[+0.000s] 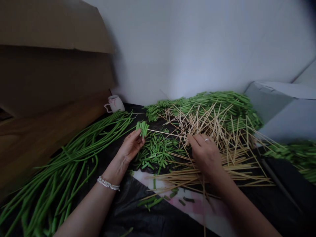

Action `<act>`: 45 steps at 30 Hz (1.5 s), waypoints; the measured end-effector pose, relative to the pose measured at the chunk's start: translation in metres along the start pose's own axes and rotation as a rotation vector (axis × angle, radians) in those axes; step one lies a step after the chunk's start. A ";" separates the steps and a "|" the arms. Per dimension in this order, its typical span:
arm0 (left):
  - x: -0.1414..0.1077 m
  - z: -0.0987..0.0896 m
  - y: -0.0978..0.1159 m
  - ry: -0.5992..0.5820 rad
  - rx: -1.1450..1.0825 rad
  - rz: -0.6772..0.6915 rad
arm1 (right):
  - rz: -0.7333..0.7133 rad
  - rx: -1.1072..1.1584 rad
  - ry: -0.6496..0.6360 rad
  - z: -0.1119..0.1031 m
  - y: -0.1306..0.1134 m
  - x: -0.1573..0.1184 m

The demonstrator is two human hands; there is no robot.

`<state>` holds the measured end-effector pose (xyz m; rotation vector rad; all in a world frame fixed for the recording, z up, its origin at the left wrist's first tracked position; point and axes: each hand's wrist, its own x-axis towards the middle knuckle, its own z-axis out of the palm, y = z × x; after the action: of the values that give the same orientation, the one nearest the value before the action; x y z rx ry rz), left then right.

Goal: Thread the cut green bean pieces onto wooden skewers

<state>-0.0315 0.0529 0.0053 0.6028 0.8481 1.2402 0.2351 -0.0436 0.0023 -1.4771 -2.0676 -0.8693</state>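
Between the fingers of my left hand [132, 144] is a short row of cut green bean pieces [142, 128], threaded side by side on a thin wooden skewer [168, 133]. My right hand [204, 152], with a ring on one finger, pinches the other end of that skewer. The skewer runs nearly level from hand to hand. Below it lies a heap of loose cut bean pieces [160, 151]. Bare skewers [237, 169] are spread under and beside my right hand. Behind it, filled skewers of bean pieces [222, 102] are piled up with their sticks pointing toward me.
Long uncut green beans [81, 144] lie along the left. A mug [115, 104] stands at the back by the wall. A large cardboard box [54, 59] rises at the left, a pale box [276, 105] at the right. More bean pieces [296, 158] lie at the far right on black sheeting.
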 end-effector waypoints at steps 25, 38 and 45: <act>-0.008 0.009 -0.012 -0.143 0.032 -0.173 | 1.060 1.025 0.158 -0.013 0.066 0.005; -0.009 0.010 -0.021 -0.202 0.190 -0.109 | 0.720 -0.100 -0.075 -0.042 0.058 0.008; -0.027 0.022 -0.036 -0.385 0.632 0.045 | 0.577 0.079 0.012 -0.087 0.057 0.015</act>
<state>0.0039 0.0189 -0.0044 1.3273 0.8947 0.8379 0.2844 -0.0828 0.0867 -1.8711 -1.5070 -0.5537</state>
